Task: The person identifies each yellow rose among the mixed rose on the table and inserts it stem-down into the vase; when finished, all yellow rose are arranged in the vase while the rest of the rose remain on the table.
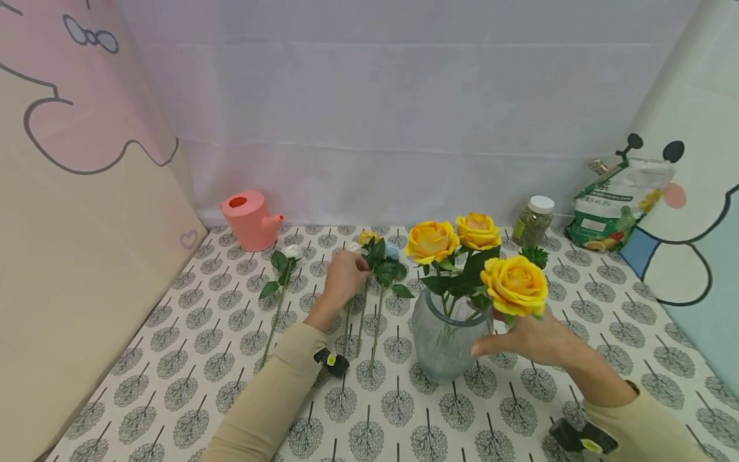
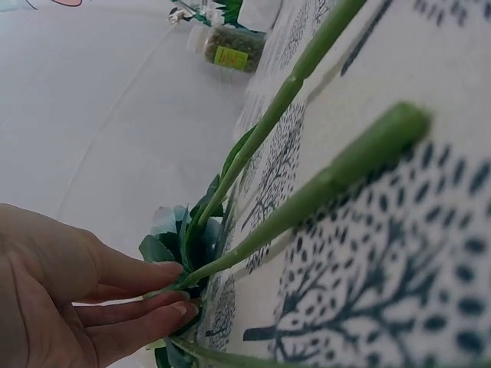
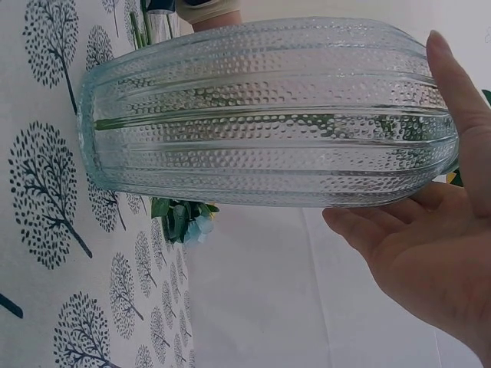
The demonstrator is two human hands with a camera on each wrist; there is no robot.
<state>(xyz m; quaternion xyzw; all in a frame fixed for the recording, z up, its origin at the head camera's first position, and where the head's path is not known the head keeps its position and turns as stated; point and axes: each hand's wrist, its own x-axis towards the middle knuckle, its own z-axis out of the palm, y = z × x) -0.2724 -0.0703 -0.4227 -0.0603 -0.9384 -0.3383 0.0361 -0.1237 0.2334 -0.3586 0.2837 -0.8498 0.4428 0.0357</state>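
My left hand pinches a green flower stem just below its leaves, among several artificial flowers lying on the table. Of those, a yellow rose and a blue flower show beyond the fingers; which bloom the pinched stem bears cannot be told. Around the upper side of a clear ribbed glass vase, my right hand holds with thumb and fingers spread apart. The vase stands upright with yellow roses in it, their stems visible through the glass.
A white rose lies to the left of the left hand. Farther back stand a pink watering can, a white-lidded jar and a printed bag. A small green plant is behind the vase. Patterned cloth covers the table.
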